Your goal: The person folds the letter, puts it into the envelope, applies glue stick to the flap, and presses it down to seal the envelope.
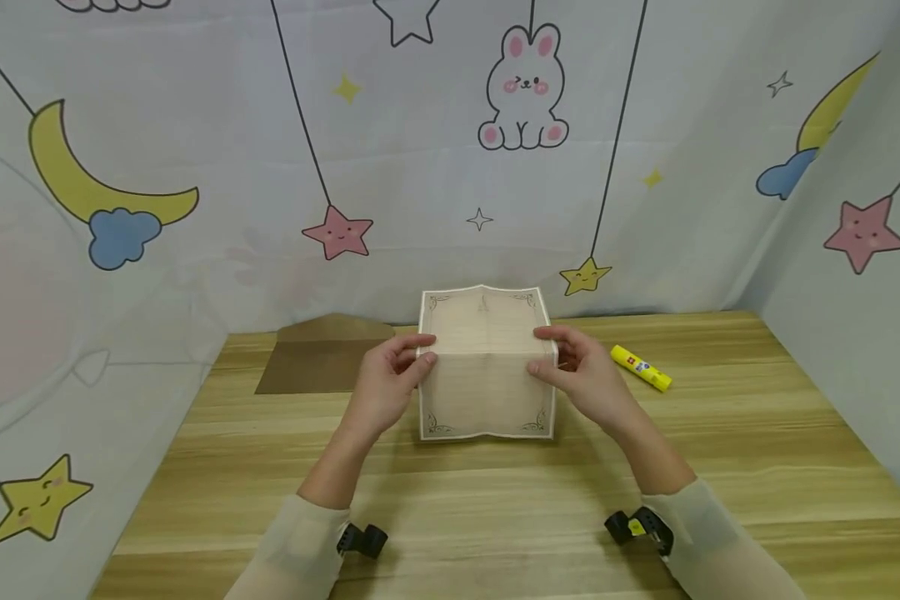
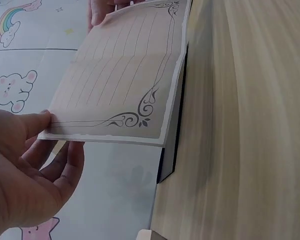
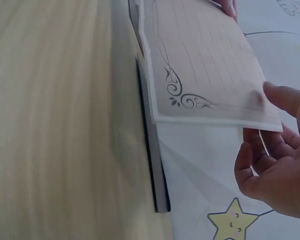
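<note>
A creased sheet of lined letter paper (image 1: pixel 486 392) with a white border and dark scrolled corners is held up over the table. Its left edge is pinched between the thumb and fingers of my left hand (image 1: pixel 393 371). On the opposite edge my right hand (image 1: pixel 585 371) pinches it the same way. In the left wrist view, the left hand (image 2: pixel 35 165) has its thumb on the paper's face and its fingers behind. The right wrist view shows the right hand (image 3: pixel 282 155) gripping the paper (image 3: pixel 205 65) near a corner. Fold lines cross the sheet.
A brown envelope (image 1: pixel 311 367) with its flap raised lies at the back left of the wooden table (image 1: pixel 495 508), partly behind the left hand. A yellow glue stick (image 1: pixel 641 368) lies to the right. A patterned cloth (image 1: pixel 435 167) hangs behind the table.
</note>
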Tool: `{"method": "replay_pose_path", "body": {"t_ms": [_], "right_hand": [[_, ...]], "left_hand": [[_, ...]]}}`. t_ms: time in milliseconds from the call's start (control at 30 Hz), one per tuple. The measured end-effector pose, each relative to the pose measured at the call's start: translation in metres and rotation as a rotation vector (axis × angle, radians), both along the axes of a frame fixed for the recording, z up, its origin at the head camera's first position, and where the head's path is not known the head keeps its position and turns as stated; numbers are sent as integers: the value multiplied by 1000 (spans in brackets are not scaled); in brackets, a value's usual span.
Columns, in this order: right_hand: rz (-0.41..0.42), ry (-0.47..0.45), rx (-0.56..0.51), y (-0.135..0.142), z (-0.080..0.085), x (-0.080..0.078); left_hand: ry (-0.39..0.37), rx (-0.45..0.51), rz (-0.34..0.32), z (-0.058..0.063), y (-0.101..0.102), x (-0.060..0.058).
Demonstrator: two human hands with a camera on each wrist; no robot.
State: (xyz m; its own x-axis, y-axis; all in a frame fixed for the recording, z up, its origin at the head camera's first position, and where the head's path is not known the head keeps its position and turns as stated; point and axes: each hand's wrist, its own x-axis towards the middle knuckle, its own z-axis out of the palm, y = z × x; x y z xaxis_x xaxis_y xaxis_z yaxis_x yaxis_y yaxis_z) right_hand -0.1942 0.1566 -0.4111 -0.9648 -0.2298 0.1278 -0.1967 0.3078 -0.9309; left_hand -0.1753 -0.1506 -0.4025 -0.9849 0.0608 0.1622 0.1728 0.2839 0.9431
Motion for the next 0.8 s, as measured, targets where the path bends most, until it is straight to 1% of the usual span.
{"method": "replay_pose_path", "body": {"t_ms": [67, 167, 333, 467, 600, 700, 800], "right_hand": [[17, 39, 51, 1, 3, 2], [12, 98, 115, 3, 7, 4], [-21, 175, 186, 3, 10, 7], [-27, 225, 207, 4, 10, 6], [-27, 242, 207, 6, 9, 5], [-22, 224, 193, 7, 8, 4], [-10, 186, 167, 8, 8, 4]], "left_hand": [[32, -73, 5, 3, -1, 2], [66, -166, 15, 8, -2, 5], [118, -245, 26, 10, -3, 8], [163, -280, 42, 9, -5, 6], [193, -302, 48, 8, -7, 5], [187, -298, 35, 8, -9, 4], [140, -270, 4, 9, -11, 4]]}}
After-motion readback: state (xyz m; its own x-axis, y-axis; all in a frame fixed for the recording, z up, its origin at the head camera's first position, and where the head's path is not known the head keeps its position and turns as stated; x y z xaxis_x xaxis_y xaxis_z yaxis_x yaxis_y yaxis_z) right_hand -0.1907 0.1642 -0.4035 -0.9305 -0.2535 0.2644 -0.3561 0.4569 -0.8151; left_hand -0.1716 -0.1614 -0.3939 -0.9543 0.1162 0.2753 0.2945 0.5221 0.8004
